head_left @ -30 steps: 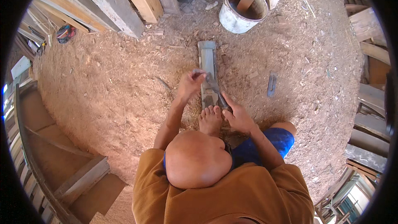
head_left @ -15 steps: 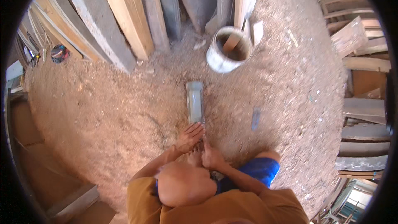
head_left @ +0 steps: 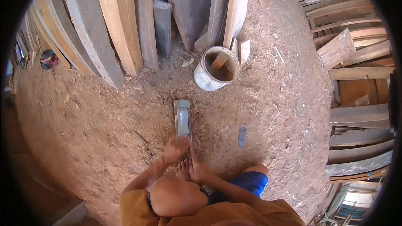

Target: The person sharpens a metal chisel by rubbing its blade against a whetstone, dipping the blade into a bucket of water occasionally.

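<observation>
A long grey block, which looks like a wet sharpening stone [head_left: 183, 122], lies on the ground in front of me. It points away from me, and its top shines. My left hand [head_left: 176, 150] reaches over its near end, its fingers smeared by motion. Close beside it my right hand [head_left: 198, 170] is closed, one finger or thumb pointing along the stone's near right edge. What it grips is too small and hidden to name. My bare foot [head_left: 183, 170] shows between the two hands, just short of the stone.
A white bucket [head_left: 205, 83] with a piece of wood in it stands beyond the stone. Right of the stone lies a flat grey-blue bar [head_left: 242, 134]. Upright boards [head_left: 113, 25] lean at the far left; stacked planks [head_left: 360, 115] line the right. Wood shavings cover the ground.
The whole view has shifted, so the stone and bucket now sit lower and farther left. My left hand has slid slightly farther along the stone; my right hand stays close beside it.
</observation>
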`<state>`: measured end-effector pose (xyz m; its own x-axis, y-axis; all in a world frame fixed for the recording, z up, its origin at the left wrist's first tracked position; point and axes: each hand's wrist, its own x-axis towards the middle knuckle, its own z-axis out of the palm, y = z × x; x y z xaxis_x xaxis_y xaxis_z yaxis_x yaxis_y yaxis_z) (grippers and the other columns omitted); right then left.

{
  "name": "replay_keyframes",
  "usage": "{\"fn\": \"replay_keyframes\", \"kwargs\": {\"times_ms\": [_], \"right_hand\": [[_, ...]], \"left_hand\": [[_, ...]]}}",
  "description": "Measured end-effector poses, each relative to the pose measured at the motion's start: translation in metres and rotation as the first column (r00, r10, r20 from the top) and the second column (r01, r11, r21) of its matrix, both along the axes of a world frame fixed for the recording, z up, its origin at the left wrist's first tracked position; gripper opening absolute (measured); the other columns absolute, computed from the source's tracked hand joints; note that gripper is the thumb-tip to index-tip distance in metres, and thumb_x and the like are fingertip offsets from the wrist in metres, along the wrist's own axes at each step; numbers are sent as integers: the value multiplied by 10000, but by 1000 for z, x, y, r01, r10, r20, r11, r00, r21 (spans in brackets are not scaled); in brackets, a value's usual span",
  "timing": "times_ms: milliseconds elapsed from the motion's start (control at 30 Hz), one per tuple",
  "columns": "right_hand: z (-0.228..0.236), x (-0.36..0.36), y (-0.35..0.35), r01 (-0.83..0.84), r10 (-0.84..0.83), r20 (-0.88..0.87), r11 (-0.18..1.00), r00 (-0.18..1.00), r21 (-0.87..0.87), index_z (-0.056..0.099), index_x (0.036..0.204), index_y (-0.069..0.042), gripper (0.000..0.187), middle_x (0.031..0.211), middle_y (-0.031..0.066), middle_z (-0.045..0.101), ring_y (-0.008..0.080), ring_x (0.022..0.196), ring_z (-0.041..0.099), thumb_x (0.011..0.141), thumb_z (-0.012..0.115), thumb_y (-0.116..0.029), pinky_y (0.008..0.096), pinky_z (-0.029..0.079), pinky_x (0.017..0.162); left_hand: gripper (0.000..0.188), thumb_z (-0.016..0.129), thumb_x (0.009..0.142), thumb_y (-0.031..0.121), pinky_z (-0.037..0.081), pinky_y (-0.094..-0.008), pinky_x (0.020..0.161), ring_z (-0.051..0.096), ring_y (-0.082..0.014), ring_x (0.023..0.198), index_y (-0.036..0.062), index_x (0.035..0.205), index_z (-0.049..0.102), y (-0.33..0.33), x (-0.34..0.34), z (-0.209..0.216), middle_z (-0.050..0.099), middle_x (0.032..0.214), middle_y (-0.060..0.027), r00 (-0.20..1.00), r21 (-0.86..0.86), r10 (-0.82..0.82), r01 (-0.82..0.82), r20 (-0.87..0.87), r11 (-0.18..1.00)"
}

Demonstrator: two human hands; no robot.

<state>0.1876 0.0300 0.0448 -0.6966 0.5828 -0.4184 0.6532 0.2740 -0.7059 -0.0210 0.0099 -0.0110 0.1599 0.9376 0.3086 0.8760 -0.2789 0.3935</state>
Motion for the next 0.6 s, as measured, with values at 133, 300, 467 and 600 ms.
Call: {"fn": "replay_keyframes", "kwargs": {"times_ms": [133, 300, 467, 600], "right_hand": [[-8, -66, 103, 8, -7, 82, 1000, 997, -16, 93, 1675, -34, 816, 896, 302, 717, 448, 714, 706, 1010, 536, -204, 543, 577, 684], [47, -60, 116, -46, 89, 197, 976, 976, -212, 84, 1681, -40, 819, 1164, 316, 631, 428, 880, 722, 1014, 522, -224, 546, 573, 781], [-3, 13, -10, -39, 43, -140, 999, 989, 29, 72, 1645, 90, 798, 1610, 345, 374, 446, 1305, 599, 1002, 499, -112, 499, 484, 1080], [7, -54, 76, 67, -68, -1, 995, 998, -68, 128, 1667, -22, 785, 1203, 331, 576, 430, 1065, 642, 999, 526, -128, 516, 523, 944]], "left_hand": [[371, 815, 824, 221, 463, -500, 1113, 716, -215, 1187, 106, 1169, 743, 94, -62, 18, 765, 1227, -81, 1000, -36, -4, 4, -12, 999], [440, 844, 786, 257, 485, -487, 1072, 699, -238, 1228, 99, 1186, 747, 90, -62, 33, 755, 1265, -71, 994, -106, -86, 93, 67, 990], [476, 754, 848, 279, 425, -574, 1071, 621, -206, 1346, 165, 1309, 718, -17, 3, -20, 717, 1352, -45, 989, -114, -92, 78, -117, 990], [472, 737, 873, 274, 299, -606, 1145, 604, -204, 1362, 167, 1331, 702, 71, -55, -21, 683, 1412, -65, 999, -132, 26, -28, -20, 991]]}}
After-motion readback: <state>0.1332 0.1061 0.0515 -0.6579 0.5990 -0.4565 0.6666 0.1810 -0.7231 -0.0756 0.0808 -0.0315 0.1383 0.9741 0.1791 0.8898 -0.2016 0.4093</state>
